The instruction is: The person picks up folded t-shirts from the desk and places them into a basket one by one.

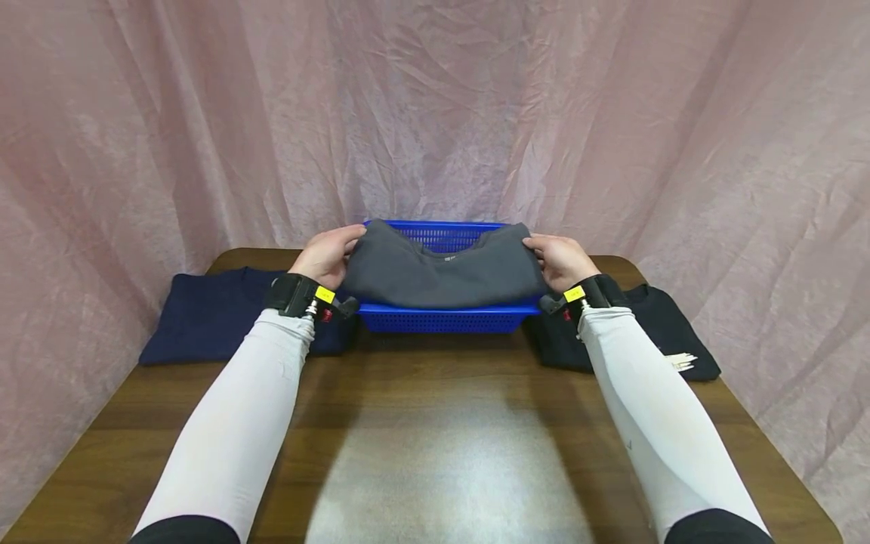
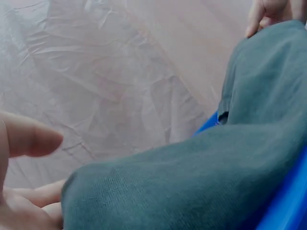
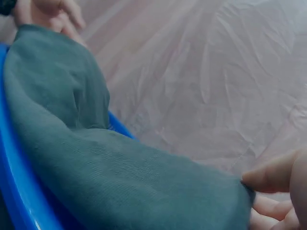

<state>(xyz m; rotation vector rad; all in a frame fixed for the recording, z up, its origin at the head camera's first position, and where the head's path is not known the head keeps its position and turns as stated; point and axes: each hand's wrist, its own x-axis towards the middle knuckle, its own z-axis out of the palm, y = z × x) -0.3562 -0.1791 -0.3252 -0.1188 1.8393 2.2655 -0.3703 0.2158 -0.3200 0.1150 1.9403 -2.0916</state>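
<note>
A folded dark grey shirt (image 1: 445, 272), its neckline at the back, lies across a blue plastic basket (image 1: 442, 321), partly inside its rim. My left hand (image 1: 328, 255) is at the shirt's left end. In the left wrist view the thumb (image 2: 36, 139) stands apart from the cloth, while the other fingers touch the shirt's edge (image 2: 79, 191). At the right end my right hand (image 1: 560, 261) pinches the shirt's corner between the thumb (image 3: 268, 175) and the fingers behind it. The shirt covers the bottom of the basket.
A folded navy shirt (image 1: 204, 317) lies on the wooden table (image 1: 435, 423) left of the basket, partly behind my left wrist. On the right is a folded black shirt (image 1: 669, 325) with a pale print, partly behind my right forearm. A pink curtain (image 1: 435, 113) hangs behind the table.
</note>
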